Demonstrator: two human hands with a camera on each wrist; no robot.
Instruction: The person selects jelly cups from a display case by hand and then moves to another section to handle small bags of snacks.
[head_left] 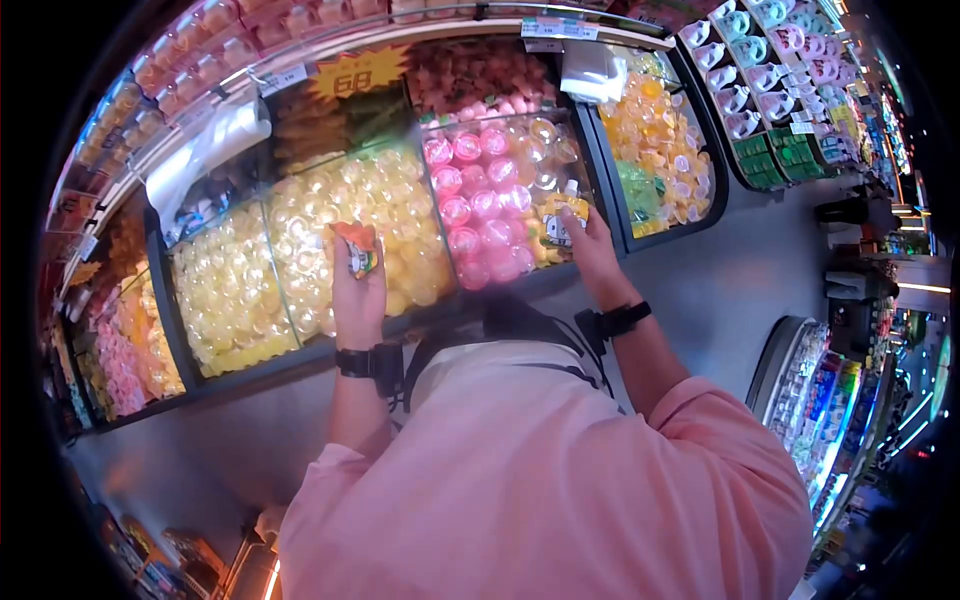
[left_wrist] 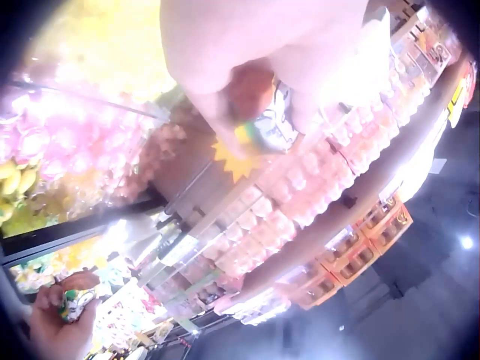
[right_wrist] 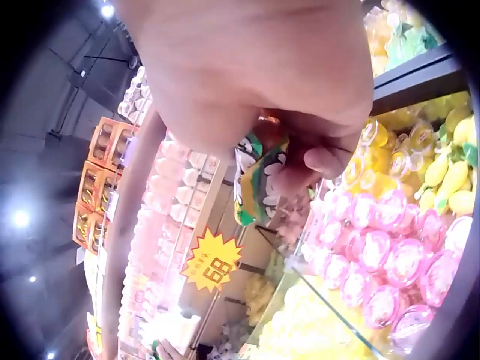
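In the head view the left hand grips a small orange and white packet above the bin of pale yellow cups. The right hand pinches a yellow and white pouch with a white spout, over the right edge of the pink cups. Seen from the left wrist, fingers curl round the packet, and the other hand shows low at left with its pouch. From the right wrist, thumb and fingers hold the pouch.
A yellow star sign marked 68 stands at the back of the bins. Rolls of clear bags lie on the rear rail. A bin of orange cups is at right, with shelves of bottles beyond and a curved display behind.
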